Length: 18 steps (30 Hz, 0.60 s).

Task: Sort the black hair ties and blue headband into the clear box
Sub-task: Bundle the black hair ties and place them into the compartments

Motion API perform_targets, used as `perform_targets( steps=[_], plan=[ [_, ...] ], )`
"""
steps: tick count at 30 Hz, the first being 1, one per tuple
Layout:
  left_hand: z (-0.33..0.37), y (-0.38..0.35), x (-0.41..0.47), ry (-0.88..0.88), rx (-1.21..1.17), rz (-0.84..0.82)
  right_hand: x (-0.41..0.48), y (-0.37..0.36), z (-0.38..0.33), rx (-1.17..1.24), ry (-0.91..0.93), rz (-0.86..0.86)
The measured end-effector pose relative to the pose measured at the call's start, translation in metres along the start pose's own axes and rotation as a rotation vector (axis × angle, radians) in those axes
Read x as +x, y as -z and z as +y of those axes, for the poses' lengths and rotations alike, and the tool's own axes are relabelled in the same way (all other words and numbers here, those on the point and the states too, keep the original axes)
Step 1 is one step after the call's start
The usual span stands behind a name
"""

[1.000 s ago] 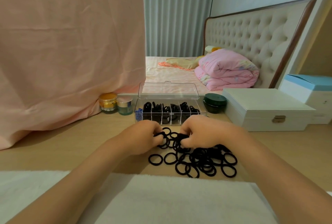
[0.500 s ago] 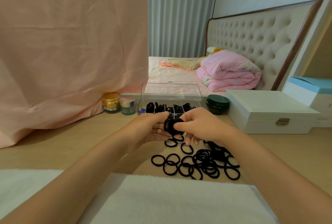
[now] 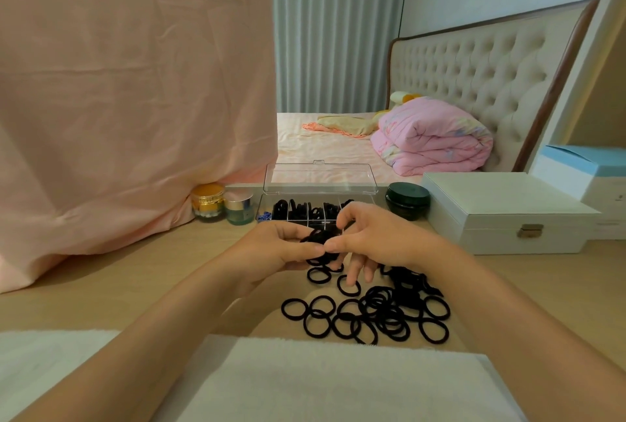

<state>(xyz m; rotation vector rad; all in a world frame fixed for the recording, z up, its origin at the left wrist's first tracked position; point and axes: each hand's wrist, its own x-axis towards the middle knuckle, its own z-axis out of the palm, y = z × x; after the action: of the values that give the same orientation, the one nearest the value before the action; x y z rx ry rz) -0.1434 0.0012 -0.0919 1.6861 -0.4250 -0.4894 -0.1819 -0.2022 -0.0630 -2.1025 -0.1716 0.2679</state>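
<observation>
Clear box [image 3: 320, 181], black hair ties [image 3: 298, 210] inside.

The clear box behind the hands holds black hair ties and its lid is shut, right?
No. The head view shows the lid of the clear box standing open. It does sit behind the left hand and right hand and hold black hair ties.

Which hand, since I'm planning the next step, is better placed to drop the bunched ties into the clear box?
Probably the left hand: its thumb and fingers pinch the bunch of black hair ties just before the clear box. The right hand has fingers spread down toward the loose ties.
</observation>
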Motion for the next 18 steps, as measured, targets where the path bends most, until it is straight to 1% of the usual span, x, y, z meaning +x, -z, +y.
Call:
perform_targets(
  steps=[2, 4, 7, 8, 10, 14, 18],
  plan=[
    [0.003, 0.000, 0.002, -0.018, 0.035, 0.000, 0.001, 0.006, 0.002, -0.068, 0.019, 0.079],
    [0.007, 0.000, 0.005, -0.021, 0.031, -0.021, 0.001, 0.011, 0.004, -0.065, 0.070, 0.107],
    [0.015, -0.004, 0.013, -0.020, 0.002, -0.040, 0.001, 0.016, 0.006, 0.084, 0.121, 0.044],
    [0.017, -0.005, 0.017, -0.021, -0.006, -0.037, 0.001, 0.017, 0.006, 0.129, 0.129, 0.053],
    [0.021, -0.008, 0.025, -0.024, -0.008, -0.029, 0.003, 0.021, 0.009, 0.204, 0.133, 0.118],
    [0.031, -0.015, 0.040, -0.034, 0.019, -0.010, 0.005, 0.035, 0.014, 0.225, 0.141, 0.240],
    [0.046, -0.025, 0.058, -0.092, 0.030, 0.095, 0.009, 0.047, 0.019, 0.393, 0.117, 0.313]
  ],
)
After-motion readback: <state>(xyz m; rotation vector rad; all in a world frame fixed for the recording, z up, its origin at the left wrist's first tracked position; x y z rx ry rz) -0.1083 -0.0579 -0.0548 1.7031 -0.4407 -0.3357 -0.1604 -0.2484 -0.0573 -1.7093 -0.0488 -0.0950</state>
